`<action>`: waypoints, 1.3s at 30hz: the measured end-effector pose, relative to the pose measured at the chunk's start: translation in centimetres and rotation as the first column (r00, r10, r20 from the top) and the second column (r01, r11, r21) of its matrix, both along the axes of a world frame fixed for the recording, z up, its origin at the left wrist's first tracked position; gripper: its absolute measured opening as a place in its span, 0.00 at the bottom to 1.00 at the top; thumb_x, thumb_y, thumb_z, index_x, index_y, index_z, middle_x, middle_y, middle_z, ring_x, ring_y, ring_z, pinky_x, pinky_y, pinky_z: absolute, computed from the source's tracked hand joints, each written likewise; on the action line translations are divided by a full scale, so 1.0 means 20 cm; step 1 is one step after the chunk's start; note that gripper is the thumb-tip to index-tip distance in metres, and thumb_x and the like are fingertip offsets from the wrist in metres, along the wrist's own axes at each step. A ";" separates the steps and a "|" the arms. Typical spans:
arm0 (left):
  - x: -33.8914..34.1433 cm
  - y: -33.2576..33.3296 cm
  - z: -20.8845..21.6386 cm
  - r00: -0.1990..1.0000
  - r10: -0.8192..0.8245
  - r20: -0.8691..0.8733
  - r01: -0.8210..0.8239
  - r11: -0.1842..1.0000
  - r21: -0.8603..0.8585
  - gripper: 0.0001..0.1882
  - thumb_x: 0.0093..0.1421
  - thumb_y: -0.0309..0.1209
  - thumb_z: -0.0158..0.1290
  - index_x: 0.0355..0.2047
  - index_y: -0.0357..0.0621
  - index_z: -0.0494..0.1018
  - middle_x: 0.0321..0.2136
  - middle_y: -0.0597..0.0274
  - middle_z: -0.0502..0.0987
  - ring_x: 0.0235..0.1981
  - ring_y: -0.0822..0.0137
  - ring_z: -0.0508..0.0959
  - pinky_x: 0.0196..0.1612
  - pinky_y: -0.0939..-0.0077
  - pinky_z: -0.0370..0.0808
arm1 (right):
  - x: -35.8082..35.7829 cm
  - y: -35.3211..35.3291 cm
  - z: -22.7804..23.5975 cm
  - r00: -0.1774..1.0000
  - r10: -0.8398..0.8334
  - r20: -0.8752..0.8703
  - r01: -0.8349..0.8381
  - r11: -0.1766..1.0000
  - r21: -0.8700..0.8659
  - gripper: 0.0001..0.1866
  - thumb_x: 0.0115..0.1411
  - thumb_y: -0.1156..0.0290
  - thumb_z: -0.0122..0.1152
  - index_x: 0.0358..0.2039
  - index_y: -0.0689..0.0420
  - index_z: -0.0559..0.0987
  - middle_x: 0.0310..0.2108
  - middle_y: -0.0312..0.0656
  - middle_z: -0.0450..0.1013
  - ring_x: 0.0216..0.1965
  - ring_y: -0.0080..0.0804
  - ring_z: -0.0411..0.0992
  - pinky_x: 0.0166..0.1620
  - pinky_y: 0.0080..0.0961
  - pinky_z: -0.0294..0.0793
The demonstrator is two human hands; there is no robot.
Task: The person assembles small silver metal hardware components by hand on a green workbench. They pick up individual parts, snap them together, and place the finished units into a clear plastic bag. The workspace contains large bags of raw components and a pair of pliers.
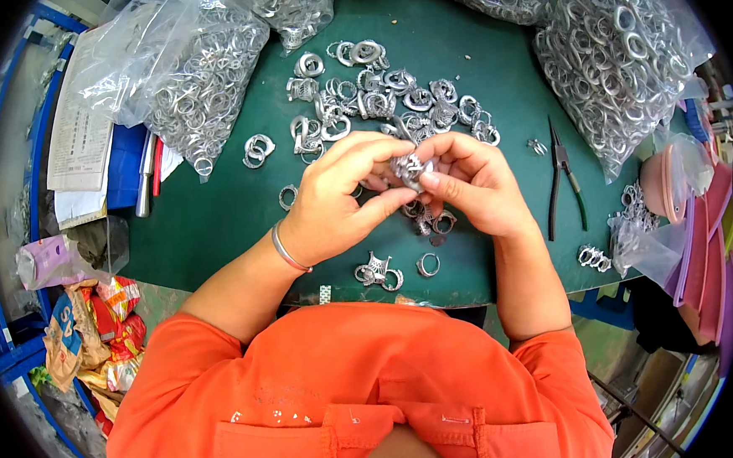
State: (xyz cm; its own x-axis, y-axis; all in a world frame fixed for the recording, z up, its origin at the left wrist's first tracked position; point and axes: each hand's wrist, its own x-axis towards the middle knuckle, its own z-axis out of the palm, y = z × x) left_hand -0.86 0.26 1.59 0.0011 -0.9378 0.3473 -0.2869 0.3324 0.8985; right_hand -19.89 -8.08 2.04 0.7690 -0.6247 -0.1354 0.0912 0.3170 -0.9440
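Metal clip (pixel 411 169): small, stiff, light, likely slick; best pinched by its edges. Held above the green mat (pixel 214 213), left hand (pixel 335 201) and right hand (pixel 473 185) both closed on it. Loose rings (pixel 375 94) behind; pliers (pixel 561 179) right.

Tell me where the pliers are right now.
In the head view, the pliers lie on the green table, just right of the right hand, below the big bag of metal rings.
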 end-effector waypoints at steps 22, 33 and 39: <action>-0.04 0.00 0.00 0.944 0.142 -0.297 -0.138 0.990 0.037 0.06 0.55 0.16 0.58 0.34 0.34 0.76 0.34 0.59 0.76 0.35 0.70 0.79 0.36 0.80 0.79 | 0.04 0.06 -0.03 0.991 -0.091 0.101 0.112 0.970 -0.218 0.11 0.59 0.81 0.59 0.42 0.63 0.70 0.42 0.41 0.71 0.40 0.22 0.72 0.39 0.18 0.75; -0.01 0.00 -0.01 0.985 0.149 -0.087 -0.154 0.987 -0.054 0.07 0.54 0.15 0.56 0.34 0.34 0.76 0.33 0.58 0.76 0.30 0.71 0.80 0.33 0.81 0.78 | 0.02 0.06 0.01 0.993 -0.098 0.060 0.108 0.977 -0.182 0.13 0.57 0.81 0.61 0.42 0.62 0.70 0.39 0.38 0.70 0.36 0.20 0.70 0.36 0.16 0.72; -0.03 0.00 -0.02 0.970 0.206 -0.127 -0.210 0.978 -0.017 0.07 0.52 0.15 0.57 0.32 0.34 0.76 0.32 0.59 0.76 0.29 0.72 0.80 0.31 0.81 0.78 | 0.03 0.05 0.00 0.987 -0.159 -0.035 0.140 0.937 -0.321 0.08 0.57 0.80 0.60 0.38 0.61 0.74 0.38 0.39 0.70 0.36 0.19 0.68 0.33 0.15 0.71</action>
State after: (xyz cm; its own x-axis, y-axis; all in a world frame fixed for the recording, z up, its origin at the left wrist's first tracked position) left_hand -1.51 0.30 1.20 0.2396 -0.9016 0.3602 -0.2397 0.3046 0.9218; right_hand -19.27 -7.07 1.98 0.6601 -0.7498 0.0451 0.0550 -0.0117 -0.9984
